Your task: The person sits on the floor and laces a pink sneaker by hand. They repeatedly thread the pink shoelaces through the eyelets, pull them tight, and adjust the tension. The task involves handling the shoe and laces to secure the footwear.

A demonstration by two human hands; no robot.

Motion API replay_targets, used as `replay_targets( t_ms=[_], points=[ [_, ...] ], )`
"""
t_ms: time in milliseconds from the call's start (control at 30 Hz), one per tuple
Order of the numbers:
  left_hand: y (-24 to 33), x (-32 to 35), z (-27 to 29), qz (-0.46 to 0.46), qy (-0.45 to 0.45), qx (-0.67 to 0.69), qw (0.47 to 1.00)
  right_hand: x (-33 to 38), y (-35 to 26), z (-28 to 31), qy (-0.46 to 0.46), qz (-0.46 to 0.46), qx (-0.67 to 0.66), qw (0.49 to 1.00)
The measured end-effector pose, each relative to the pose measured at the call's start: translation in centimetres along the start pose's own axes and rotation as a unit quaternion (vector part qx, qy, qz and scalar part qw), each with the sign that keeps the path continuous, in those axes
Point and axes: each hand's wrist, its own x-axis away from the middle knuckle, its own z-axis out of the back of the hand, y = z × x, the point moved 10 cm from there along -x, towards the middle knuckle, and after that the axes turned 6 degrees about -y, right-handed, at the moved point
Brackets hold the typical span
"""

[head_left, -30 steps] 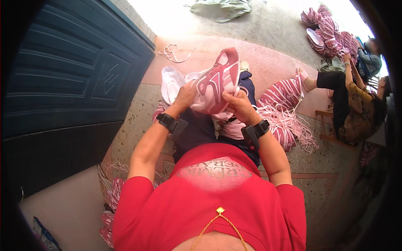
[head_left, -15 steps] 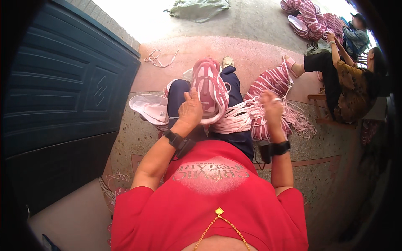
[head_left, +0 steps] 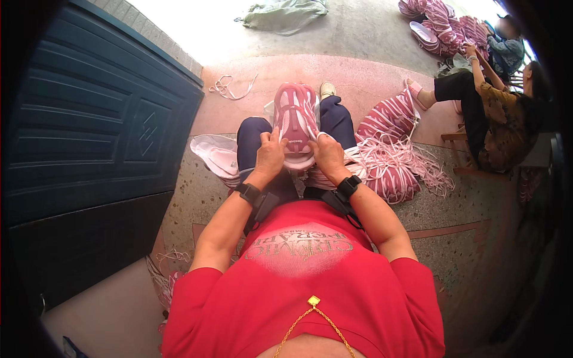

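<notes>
Pink-and-white sneaker (head_left: 294,119) rests on the lap | left hand (head_left: 270,156) and right hand (head_left: 325,156) grasp its near end | long axis points away from the person

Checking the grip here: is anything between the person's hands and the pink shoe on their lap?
Nothing visible. The left hand and the right hand both rest directly on the pink shoe, one on each side.
</notes>
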Motion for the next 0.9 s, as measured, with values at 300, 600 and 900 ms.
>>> replay_targets(
  t_ms=[300,600,900],
  points=[
    [-1.6,-0.5,-1.5,-0.023,-0.052,0.016,0.998,-0.3,0.8,-2.5,-0.007,0.003,-0.001,1.000],
    [1.5,-2.4,0.3,-0.080,-0.264,-0.020,0.961,-4.6,2.3,1.9,-0.101,-0.019,-0.321,0.942],
    [6.6,-4.1,1.5,0.089,-0.255,0.593,0.759,-2.4,-9.1,0.9,-0.267,0.231,-0.165,0.921]
  ],
)
